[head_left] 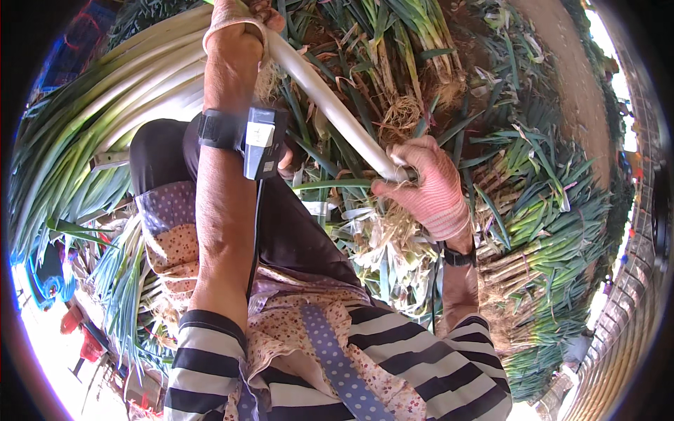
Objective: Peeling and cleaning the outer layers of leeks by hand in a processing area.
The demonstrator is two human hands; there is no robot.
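A long white leek stalk [330,105] runs slantwise between my two hands. At the top edge, my left hand [239,15] is closed around its upper part, with a pale glove cuff at the wrist; the frame cuts off much of this hand. My right hand [430,184], in a pinkish-white glove, grips the stalk's lower end between thumb and fingers. Close to the left hand lies a heap of peeled leeks [151,77] with white shafts and green leaves. Under the right hand are loose peelings and roots [386,238].
Unpeeled leeks with dry roots [400,112] lie beyond my hands. A large pile of rooted leeks [540,245] stretches along the right, beside a dirt strip [572,84]. More leeks [119,266] lie beside my left knee. Blue plastic [49,277] shows at the far left.
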